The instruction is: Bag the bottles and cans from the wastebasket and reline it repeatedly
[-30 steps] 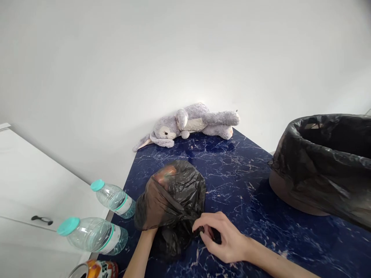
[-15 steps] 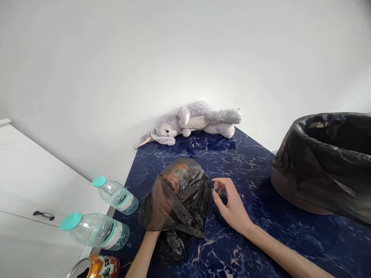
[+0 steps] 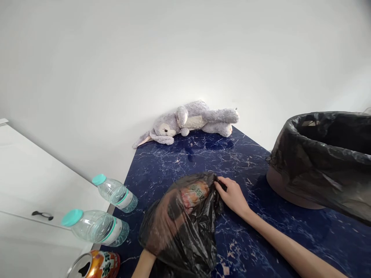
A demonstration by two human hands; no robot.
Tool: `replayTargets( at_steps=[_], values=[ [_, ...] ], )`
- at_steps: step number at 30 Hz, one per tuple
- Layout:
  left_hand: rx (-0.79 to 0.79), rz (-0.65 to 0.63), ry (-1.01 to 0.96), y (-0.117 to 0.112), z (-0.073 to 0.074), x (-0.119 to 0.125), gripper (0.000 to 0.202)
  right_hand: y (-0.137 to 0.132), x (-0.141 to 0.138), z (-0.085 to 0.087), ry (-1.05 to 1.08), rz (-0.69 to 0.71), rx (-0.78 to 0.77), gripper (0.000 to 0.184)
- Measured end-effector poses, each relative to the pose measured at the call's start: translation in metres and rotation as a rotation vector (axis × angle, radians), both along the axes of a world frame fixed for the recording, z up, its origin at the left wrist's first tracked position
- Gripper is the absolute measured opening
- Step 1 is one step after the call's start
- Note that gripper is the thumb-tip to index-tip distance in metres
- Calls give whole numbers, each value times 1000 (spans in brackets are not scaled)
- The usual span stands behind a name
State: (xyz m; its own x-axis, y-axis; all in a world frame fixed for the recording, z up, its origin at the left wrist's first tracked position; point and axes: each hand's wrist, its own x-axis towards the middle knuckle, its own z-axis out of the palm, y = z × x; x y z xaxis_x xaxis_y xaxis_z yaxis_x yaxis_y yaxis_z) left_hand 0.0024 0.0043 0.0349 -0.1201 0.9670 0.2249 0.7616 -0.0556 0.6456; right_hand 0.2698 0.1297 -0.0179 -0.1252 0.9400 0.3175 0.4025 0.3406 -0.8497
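A thin black plastic bag (image 3: 185, 227) lies on the dark blue marbled table (image 3: 249, 239). My left hand (image 3: 162, 227) is inside it, showing dimly through the film, and it seems to hold an orange can (image 3: 194, 194) there. My right hand (image 3: 232, 196) pinches the bag's far right edge with closed fingers. Two clear water bottles with teal caps (image 3: 114, 192) (image 3: 95, 227) lie on their sides at the table's left edge. An orange drink can (image 3: 95, 265) lies at the bottom left.
A brown bin lined with a black bag (image 3: 321, 162) stands at the right. A grey plush rabbit (image 3: 188, 122) lies against the wall at the table's far end. A white cabinet with a black handle (image 3: 42, 215) is to the left.
My right hand let go of the bag's near edge, lifted, and now grips its far right edge. The left hand inside the bag tilted right and lower.
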Motion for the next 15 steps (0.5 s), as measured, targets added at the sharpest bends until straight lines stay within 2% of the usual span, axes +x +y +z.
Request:
replayTargets(
  at_steps=[3, 5, 9, 11, 15],
  values=[
    [-19, -10, -86, -22, 23, 5, 63, 7, 5, 0, 76, -75, -42, 37],
    [-16, 33, -144, -40, 31, 3, 65, 12, 9, -1, 126, -131, -63, 42],
    [-71, 143, -339, -75, 35, -8, 68, 20, 16, -2, 209, -219, -87, 49],
    [-87, 248, -413, -88, 36, -13, 73, 21, 17, -2, 237, -248, -98, 51],
    [-86, 455, -371, -105, 48, -14, 79, 22, 20, -3, 267, -275, -125, 50]
  ],
)
